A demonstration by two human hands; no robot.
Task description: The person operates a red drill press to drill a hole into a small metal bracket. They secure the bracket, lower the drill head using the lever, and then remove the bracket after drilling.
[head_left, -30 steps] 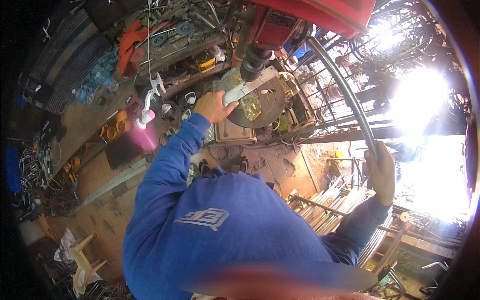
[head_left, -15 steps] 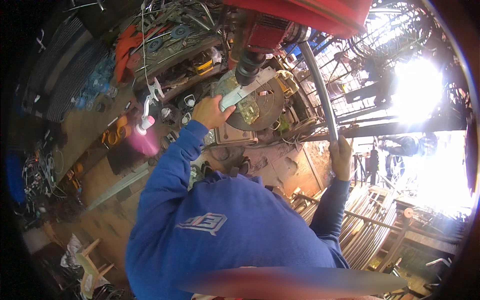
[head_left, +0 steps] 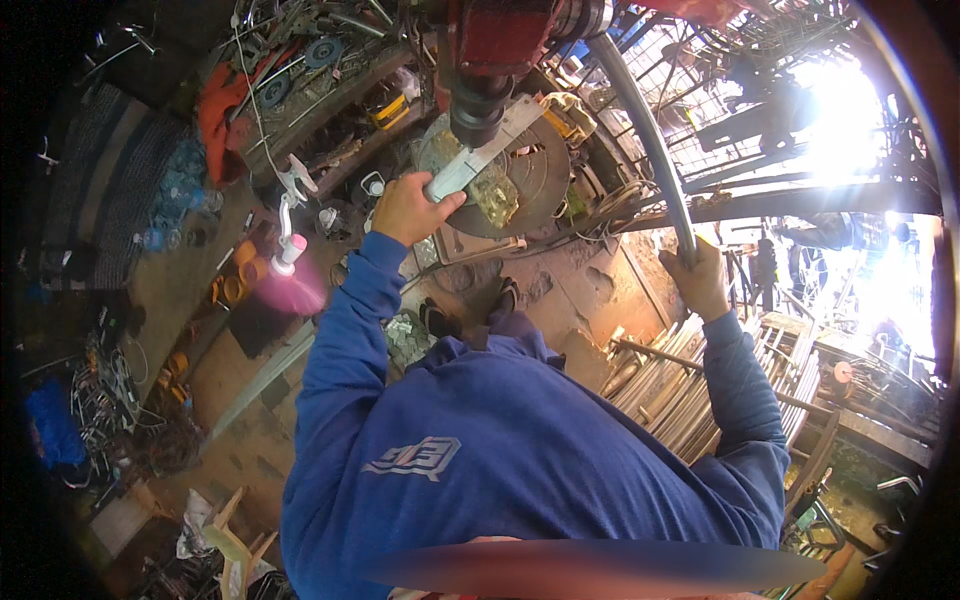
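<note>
My left hand [head_left: 412, 208] pinches the near end of a flat metal bar [head_left: 497, 146] between thumb and fingers. The bar lies aslant over a worn block [head_left: 494, 197] on the round drill press table [head_left: 548, 178]. Above it hangs the dark chuck [head_left: 474, 112] of a red drill press [head_left: 507, 35]; whether the bit touches the bar is hidden. Out to the right, my right hand [head_left: 697, 276] is wrapped round the lower end of the press's long metal feed lever [head_left: 646, 138].
A pink-bladed fan [head_left: 288, 280] stands to the left, its blades blurred. Long rods [head_left: 690, 400] are stacked at the lower right. A cluttered bench [head_left: 330, 100] runs along the back left. A small wooden stool [head_left: 235, 550] is at the lower left.
My right hand and the lever's lower end have shifted right and slightly nearer to me. My left hand still holds the bar under the chuck. The whole view has shifted a little.
</note>
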